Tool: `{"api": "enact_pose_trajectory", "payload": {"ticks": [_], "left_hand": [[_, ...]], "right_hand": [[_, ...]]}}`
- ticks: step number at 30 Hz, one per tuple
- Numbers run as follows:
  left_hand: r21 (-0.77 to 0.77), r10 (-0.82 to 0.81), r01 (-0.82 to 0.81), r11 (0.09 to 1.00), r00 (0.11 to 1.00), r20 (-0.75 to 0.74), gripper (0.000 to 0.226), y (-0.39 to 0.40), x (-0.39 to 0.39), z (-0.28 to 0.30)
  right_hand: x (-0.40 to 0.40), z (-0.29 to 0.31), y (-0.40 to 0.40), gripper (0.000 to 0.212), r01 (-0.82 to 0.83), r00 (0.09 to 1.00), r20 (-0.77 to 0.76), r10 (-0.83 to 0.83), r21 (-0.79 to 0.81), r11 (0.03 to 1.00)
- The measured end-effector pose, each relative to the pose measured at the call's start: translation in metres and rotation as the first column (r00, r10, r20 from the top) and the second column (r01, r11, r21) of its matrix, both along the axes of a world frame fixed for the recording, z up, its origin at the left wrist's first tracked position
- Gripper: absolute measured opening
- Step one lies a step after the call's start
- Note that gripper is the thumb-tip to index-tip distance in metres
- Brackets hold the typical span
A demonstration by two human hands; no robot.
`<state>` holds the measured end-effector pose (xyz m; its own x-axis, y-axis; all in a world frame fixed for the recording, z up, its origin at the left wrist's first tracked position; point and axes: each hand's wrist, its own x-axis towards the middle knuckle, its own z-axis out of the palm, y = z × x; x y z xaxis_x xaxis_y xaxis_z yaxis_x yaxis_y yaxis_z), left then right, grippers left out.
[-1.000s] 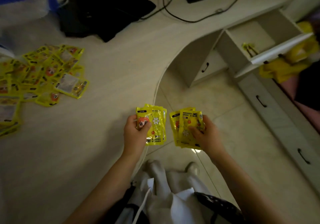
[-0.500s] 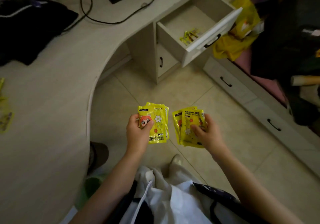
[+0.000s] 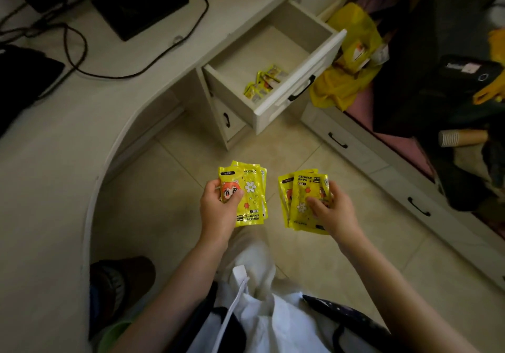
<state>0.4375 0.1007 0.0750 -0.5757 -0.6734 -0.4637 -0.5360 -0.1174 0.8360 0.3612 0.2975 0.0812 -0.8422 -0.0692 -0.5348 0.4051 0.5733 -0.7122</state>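
Nearest to us is the person's white cloth garment (image 3: 262, 311), and over it both bare forearms reach forward above the beige tiled floor (image 3: 164, 194). The left hand (image 3: 218, 211) grips a small stack of glossy yellow hand-warmer packets (image 3: 252, 199): the thumb presses on the cartoon face of the top packet and the fingers are curled behind it. The right hand (image 3: 334, 211) holds a second stack of the same yellow packets (image 3: 302, 202) with the print upside down, the thumb on the front and the fingers round the right edge. The two stacks are held in the air, apart from each other and face up. We judge that each pinch keeps its bundle squared so that no packet slips out, and that two hands carry more in one trip

Farther on, a white wooden drawer (image 3: 325, 60) stands pulled out beside the curved pale desk (image 3: 68, 147). A few loose yellow packets (image 3: 262, 83) already lie inside, close to its front panel, so it probably stands open to receive the rest, though both stacks are well apart from it. Beyond the drawer lies a crumpled yellow plastic bag (image 3: 352, 51), and black cables (image 3: 82, 60) trail over the desk top
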Motion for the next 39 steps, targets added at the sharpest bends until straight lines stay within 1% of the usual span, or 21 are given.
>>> {"api": "enact_pose_trajectory", "payload": {"ticks": [6, 10, 13, 18, 21, 28, 33, 36, 39], "left_hand": [[-0.003, -0.043, 0.043, 0.999, 0.999, -0.011, 0.03, -0.029, -0.089, 0.0], [-0.002, -0.068, 0.068, 0.998, 0.998, -0.008, 0.031, -0.051, -0.141, 0.0], [0.008, -0.072, 0.072, 0.997, 0.997, -0.011, 0.032, -0.064, -0.176, -0.001], [0.045, -0.058, 0.057, 0.997, 0.998, 0.016, 0.031, -0.073, -0.227, -0.011], [0.061, -0.033, 0.033, 0.998, 0.999, 0.011, 0.031, -0.072, -0.259, -0.015], [0.077, 0.114, -0.114, 0.99, 0.993, 0.009, 0.031, -0.056, -0.335, -0.017], [0.046, 0.28, -0.285, 0.957, 0.956, 0.086, 0.029, -0.037, -0.385, -0.025], [0.045, 0.356, -0.365, 0.93, 0.924, 0.138, 0.041, -0.023, -0.409, -0.03], [0.036, 0.382, -0.394, 0.918, 0.906, 0.183, 0.053, -0.018, -0.432, -0.036]], "right_hand": [[-0.081, 0.005, -0.026, 0.044, 0.05, 0.999, 0.003, -0.05, -0.011, 0.999], [-0.132, 0.006, -0.048, 0.041, 0.05, 0.999, 0.0, -0.05, -0.03, 0.998], [-0.171, 0.008, -0.063, 0.043, 0.046, 0.999, -0.008, -0.046, -0.047, 0.998], [-0.229, 0.009, -0.076, 0.033, -0.005, 1.0, -0.028, 0.005, 0.003, 1.0], [-0.266, 0.006, -0.078, 0.033, -0.022, 0.999, -0.034, 0.023, 0.026, 0.999], [-0.359, 0.0, -0.074, 0.026, -0.164, 0.985, -0.041, 0.165, 0.033, 0.986], [-0.434, 0.005, -0.068, 0.032, -0.34, 0.939, -0.034, 0.341, 0.04, 0.94], [-0.478, 0.005, -0.068, 0.034, -0.431, 0.901, -0.038, 0.433, 0.056, 0.901], [-0.515, 0.001, -0.073, 0.03, -0.486, 0.872, -0.032, 0.488, 0.047, 0.873]]}}
